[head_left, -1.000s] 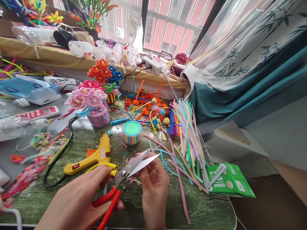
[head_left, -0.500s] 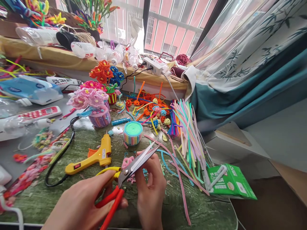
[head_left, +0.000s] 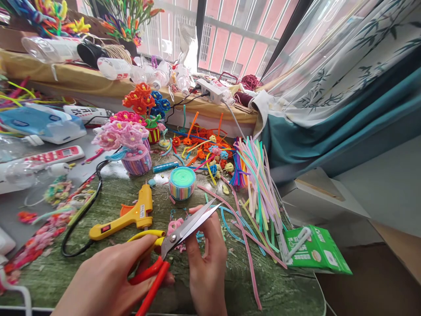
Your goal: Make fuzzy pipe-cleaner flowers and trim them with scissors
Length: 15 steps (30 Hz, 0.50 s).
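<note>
My left hand [head_left: 105, 272] is closed around the red handles of a pair of scissors [head_left: 173, 238], and a yellow pipe cleaner [head_left: 144, 235] is also pinched at its thumb. The blades point away to the right, their tips slightly apart. Behind them, my right hand [head_left: 208, 261] is curled with its fingertips close to the metal; whatever it grips is hidden. A pink looped pipe-cleaner piece [head_left: 175, 225] lies on the table just beyond the scissors. Farther back stands a round striped pot [head_left: 182, 184] with a turquoise coiled top.
A yellow glue gun [head_left: 131, 218] with a black cord lies at left. Behind it stands a pot of pink pipe-cleaner flowers [head_left: 122, 136]. A bundle of pastel pipe cleaners [head_left: 258, 184] lies at right, near a green packet [head_left: 317, 249]. Plastic bottles [head_left: 113, 68] line the sill.
The scissor blades have turned a little and their tips have come slightly lower and to the right. My right hand has shifted slightly; the things on the table have not moved.
</note>
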Tool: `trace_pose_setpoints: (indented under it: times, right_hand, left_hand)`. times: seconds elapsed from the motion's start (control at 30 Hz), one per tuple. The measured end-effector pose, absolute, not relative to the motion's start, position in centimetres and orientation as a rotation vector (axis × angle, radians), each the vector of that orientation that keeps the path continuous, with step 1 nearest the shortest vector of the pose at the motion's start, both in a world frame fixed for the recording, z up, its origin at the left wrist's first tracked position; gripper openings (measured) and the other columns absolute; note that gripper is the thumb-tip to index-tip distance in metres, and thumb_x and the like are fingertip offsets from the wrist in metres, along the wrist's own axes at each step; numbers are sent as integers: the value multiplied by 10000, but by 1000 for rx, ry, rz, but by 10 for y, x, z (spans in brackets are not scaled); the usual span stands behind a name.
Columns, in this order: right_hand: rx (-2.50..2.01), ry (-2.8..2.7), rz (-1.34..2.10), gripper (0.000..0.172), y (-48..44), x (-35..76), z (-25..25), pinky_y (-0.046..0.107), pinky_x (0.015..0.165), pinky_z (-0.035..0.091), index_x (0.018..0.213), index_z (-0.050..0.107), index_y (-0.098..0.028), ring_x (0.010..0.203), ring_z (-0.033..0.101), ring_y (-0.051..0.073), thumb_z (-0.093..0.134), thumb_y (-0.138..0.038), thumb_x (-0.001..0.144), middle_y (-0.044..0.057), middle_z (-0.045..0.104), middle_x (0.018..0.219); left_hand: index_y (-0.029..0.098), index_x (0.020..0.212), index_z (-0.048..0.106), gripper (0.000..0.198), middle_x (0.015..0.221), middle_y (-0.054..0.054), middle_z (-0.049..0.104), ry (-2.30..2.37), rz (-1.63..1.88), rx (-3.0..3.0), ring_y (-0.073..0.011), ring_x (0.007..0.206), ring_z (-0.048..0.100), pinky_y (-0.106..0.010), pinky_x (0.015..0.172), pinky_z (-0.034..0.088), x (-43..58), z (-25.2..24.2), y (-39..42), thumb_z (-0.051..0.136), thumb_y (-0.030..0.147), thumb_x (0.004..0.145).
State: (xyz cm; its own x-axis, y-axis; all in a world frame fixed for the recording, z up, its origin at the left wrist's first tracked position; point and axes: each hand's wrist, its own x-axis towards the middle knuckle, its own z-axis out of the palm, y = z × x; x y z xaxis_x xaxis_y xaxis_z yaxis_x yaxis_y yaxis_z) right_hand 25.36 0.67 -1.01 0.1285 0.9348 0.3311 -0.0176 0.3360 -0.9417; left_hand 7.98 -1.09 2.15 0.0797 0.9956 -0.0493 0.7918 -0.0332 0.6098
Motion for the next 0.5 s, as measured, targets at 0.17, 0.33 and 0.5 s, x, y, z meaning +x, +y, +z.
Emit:
trace_pose_setpoints:
  times: [0.17,0.33,0.5]
  right_hand:
    - [-1003,-1275,847,164,8,258,-9,281,832,635,1121,804,-313,1015,766,216,669,-243,1060,39,719,1129]
    - [-1008,-1286,892,197,8,260,-10,279,784,631,982,794,-284,971,749,210,630,-304,1088,44,700,1096]
    - [-1005,-1190,887,191,9,257,-15,317,897,586,921,741,-272,1046,723,217,659,-349,1076,36,692,1099]
  left_hand:
    - [353,690,744,195,676,69,823,1830,472,1849,-226,681,777,-295,630,464,82,31,-11,726,522,787]
    - [337,605,674,245,598,66,770,1881,391,2023,-196,574,712,-279,578,452,75,35,-9,736,488,789]
    - [344,645,666,97,649,79,781,1904,509,2049,-187,614,743,-252,558,480,75,30,-10,686,336,739]
